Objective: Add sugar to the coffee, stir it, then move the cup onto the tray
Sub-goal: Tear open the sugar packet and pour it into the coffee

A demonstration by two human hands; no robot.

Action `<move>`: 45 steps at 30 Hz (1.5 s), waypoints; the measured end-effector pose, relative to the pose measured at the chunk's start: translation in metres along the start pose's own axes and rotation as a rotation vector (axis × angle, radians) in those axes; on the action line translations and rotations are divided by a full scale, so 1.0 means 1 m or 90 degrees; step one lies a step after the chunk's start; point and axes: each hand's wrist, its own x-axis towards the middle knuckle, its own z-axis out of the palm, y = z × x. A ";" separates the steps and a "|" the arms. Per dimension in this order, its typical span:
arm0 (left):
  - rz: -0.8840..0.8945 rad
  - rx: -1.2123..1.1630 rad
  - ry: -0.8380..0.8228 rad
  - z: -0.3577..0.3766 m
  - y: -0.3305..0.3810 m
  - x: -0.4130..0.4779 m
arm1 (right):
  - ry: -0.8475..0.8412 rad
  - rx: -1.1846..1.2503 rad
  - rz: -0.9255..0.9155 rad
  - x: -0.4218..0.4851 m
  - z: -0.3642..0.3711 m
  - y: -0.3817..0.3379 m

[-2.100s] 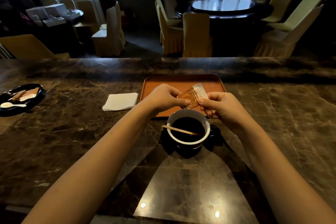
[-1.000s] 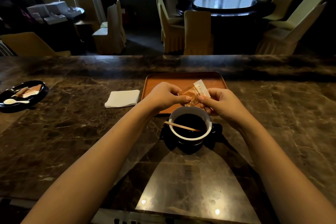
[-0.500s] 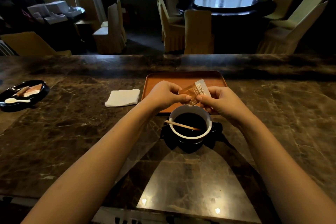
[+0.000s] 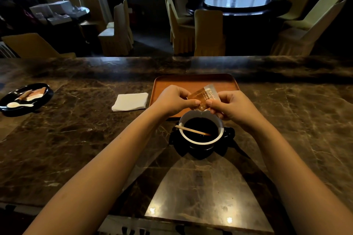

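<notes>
Sugar packet pinched at its lower edge btwn both hands, held just above the far rim of the cup. Left hand: thumb + forefinger pressed on the packet's left corner. Right hand: same pinch on the right side, other fingers curled. Packet tilted, pale end up; can't tell if torn open yet.

Handling, as judged: packet light, thin, crinkly, prob. slick; needs a tight pinch near the edge, tear short so grains drop into the cup, not beside it. Cup full of dark coffee on a black saucer, stir stick lying across the cup w/ one end past its left rim. Cup likely ceramic, breakable, sloshy; lift by the saucer, level. Tray just beyond the cup, napkin left of the cup & beyond it.
</notes>
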 end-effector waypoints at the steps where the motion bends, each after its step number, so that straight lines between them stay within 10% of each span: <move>1: 0.000 0.002 0.001 0.000 0.000 0.000 | -0.019 0.014 -0.003 -0.001 0.000 0.000; 45: 0.010 -0.021 -0.003 0.002 0.002 -0.001 | 0.072 0.063 0.018 -0.004 0.001 -0.001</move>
